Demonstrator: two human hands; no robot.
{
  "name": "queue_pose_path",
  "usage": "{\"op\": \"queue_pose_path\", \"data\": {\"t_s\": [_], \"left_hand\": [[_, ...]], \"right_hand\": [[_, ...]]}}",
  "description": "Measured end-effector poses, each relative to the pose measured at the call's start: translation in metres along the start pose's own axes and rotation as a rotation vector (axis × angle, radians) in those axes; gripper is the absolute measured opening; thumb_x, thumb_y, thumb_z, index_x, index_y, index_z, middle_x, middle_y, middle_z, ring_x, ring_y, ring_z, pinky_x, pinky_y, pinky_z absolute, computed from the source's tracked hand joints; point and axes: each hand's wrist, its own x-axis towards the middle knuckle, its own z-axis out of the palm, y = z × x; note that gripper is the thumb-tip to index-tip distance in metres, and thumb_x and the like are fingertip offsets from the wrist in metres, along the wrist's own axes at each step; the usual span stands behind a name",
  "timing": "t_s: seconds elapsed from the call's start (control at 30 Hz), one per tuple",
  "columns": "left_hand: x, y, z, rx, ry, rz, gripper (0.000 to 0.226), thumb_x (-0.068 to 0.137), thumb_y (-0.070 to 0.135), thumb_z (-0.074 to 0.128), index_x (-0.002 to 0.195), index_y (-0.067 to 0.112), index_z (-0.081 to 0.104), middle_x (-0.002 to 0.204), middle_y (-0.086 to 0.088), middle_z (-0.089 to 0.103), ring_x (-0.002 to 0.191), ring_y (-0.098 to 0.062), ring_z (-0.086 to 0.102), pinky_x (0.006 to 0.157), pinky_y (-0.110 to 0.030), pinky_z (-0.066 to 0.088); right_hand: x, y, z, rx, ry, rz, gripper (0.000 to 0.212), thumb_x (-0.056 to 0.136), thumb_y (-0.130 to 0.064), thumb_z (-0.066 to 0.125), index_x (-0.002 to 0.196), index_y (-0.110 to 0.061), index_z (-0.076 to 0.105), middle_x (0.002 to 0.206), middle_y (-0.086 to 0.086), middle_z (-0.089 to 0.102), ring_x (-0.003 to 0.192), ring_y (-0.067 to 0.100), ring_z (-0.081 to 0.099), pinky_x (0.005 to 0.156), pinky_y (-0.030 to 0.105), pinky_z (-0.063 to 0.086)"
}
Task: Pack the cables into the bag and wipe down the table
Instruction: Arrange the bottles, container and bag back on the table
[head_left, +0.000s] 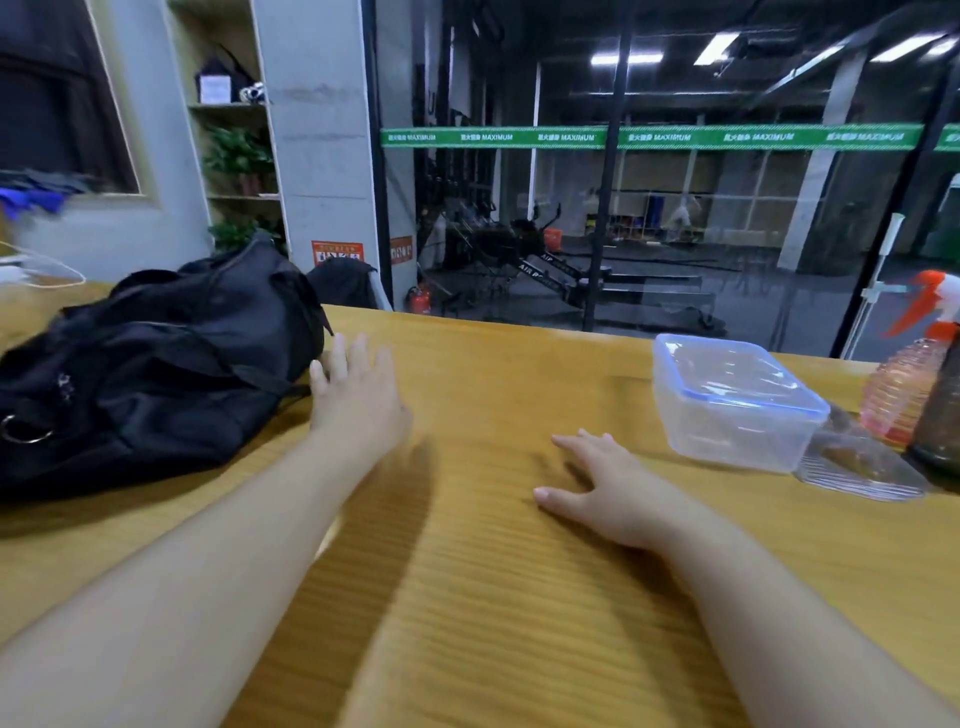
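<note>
My left hand (358, 395), fingers spread, reaches beside the bag (156, 358) at frame left; my right hand (608, 483) lies flat and empty on the counter (493, 571). No cables visible; wiping likely comes next, needing the spray bottle (904, 379) at right.

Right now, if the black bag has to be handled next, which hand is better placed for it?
Probably the left hand: its open fingers lie beside the black fabric duffel bag. The right hand rests open on the yellow wooden table, nearer the clear plastic lidded box.
</note>
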Motion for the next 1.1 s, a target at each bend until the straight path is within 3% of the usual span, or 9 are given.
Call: {"op": "queue_pose_path", "data": {"t_s": [0.17,0.33,0.53,0.63,0.73,0.8,0.87,0.93,1.1], "left_hand": [[0.027,-0.039,0.01,0.162,0.014,-0.086,0.058,0.092,0.028,0.039,0.144,0.016,0.017,0.156,-0.01,0.0,0.142,-0.031,-0.008,0.113,-0.053,0.005],[0.053,-0.062,0.008,0.104,0.031,-0.18,0.086,0.087,0.045,0.051,0.147,0.022,-0.006,0.154,-0.011,-0.016,0.139,-0.038,-0.016,0.112,-0.055,0.0],[0.073,-0.079,0.01,0.101,-0.056,-0.263,0.093,0.083,0.049,0.058,0.146,0.029,-0.007,0.154,-0.013,-0.017,0.139,-0.043,-0.011,0.112,-0.054,0.001],[0.072,-0.084,0.018,0.16,-0.113,-0.303,0.091,0.082,0.054,0.058,0.147,0.03,0.0,0.154,-0.018,-0.005,0.137,-0.048,0.004,0.112,-0.052,0.012],[0.068,-0.086,0.025,0.339,-0.057,-0.286,0.093,0.079,0.056,0.06,0.146,0.024,0.006,0.145,-0.023,0.023,0.129,-0.043,0.026,0.104,-0.047,0.028],[0.068,-0.088,0.026,0.357,0.007,-0.289,0.093,0.079,0.048,0.065,0.145,0.012,0.009,0.137,-0.021,0.035,0.122,-0.038,0.035,0.098,-0.043,0.033],[0.069,-0.091,0.024,0.33,0.062,-0.302,0.075,0.082,0.035,0.066,0.137,0.002,0.027,0.129,-0.018,0.042,0.116,-0.035,0.039,0.092,-0.04,0.036],[0.069,-0.093,0.019,0.353,0.051,-0.283,0.049,0.085,0.03,0.062,0.124,0.004,0.047,0.122,-0.015,0.045,0.11,-0.033,0.04,0.089,-0.038,0.036],[0.067,-0.095,0.011,0.265,0.053,-0.224,0.025,0.088,0.018,0.052,0.11,0.011,0.06,0.11,-0.011,0.053,0.107,-0.036,0.042,0.098,-0.047,0.035]], "right_hand": [[0.003,0.0,0.008,-0.031,-0.053,0.006,0.069,0.085,-0.066,0.046,0.145,-0.039,0.026,0.158,-0.008,0.011,0.146,0.015,0.002,0.116,0.036,0.008],[0.005,0.001,0.008,-0.031,-0.077,0.009,0.069,0.084,-0.068,0.045,0.144,-0.041,0.027,0.158,-0.009,0.012,0.146,0.013,0.001,0.116,0.036,0.008],[0.006,-0.001,0.006,-0.024,-0.08,0.017,0.069,0.083,-0.067,0.048,0.143,-0.041,0.029,0.158,-0.01,0.013,0.146,0.012,0.003,0.116,0.036,0.012],[0.005,-0.002,0.005,-0.034,-0.083,0.016,0.068,0.083,-0.067,0.047,0.143,-0.041,0.028,0.158,-0.01,0.012,0.146,0.012,0.004,0.116,0.036,0.013],[0.004,-0.002,0.005,-0.029,-0.086,0.018,0.069,0.083,-0.066,0.048,0.144,-0.04,0.029,0.157,-0.009,0.013,0.145,0.012,0.005,0.116,0.036,0.013],[0.004,-0.002,0.005,-0.026,-0.086,0.022,0.069,0.083,-0.066,0.048,0.143,-0.041,0.029,0.157,-0.01,0.013,0.145,0.011,0.004,0.116,0.036,0.013],[0.004,-0.002,0.004,-0.026,-0.083,0.02,0.069,0.083,-0.066,0.048,0.143,-0.04,0.029,0.157,-0.01,0.014,0.145,0.011,0.003,0.115,0.036,0.012],[0.003,-0.002,0.004,-0.023,-0.082,0.017,0.069,0.083,-0.066,0.049,0.143,-0.04,0.029,0.157,-0.009,0.014,0.146,0.012,0.004,0.115,0.035,0.012],[0.003,-0.003,0.005,-0.033,-0.078,0.02,0.069,0.083,-0.066,0.047,0.144,-0.039,0.029,0.158,-0.008,0.013,0.146,0.014,0.004,0.115,0.037,0.012]]}}
